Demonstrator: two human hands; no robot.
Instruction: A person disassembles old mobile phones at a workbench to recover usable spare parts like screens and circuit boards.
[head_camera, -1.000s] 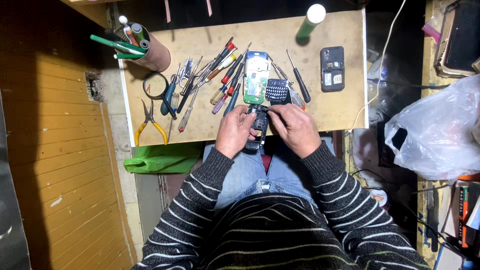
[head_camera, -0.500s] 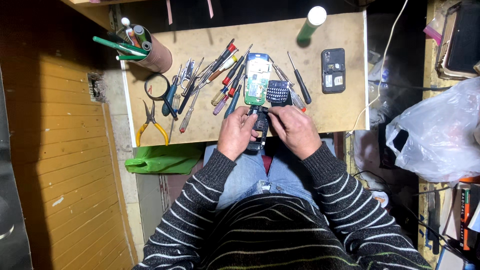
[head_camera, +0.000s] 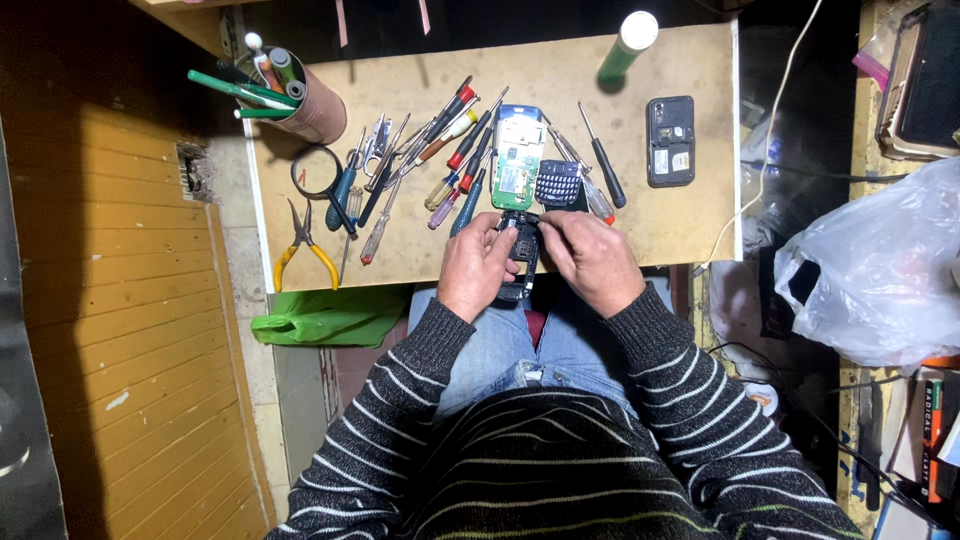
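Gripping a dark phone housing at the near table edge | tools left: cup of pens, yellow pliers, screwdrivers | left hand fingers clamped on housing | right hand fingertips pinched at its top | circuit board, keypad just beyond | step: likely disassembly; next calls for steady prying.

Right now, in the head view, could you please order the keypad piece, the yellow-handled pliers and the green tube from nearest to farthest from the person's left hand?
From the left hand:
1. Keypad piece, just beyond the fingers, right of the circuit board.
2. Yellow-handled pliers, out to the left, near the table's front edge.
3. Green tube, at the far edge, to the right.
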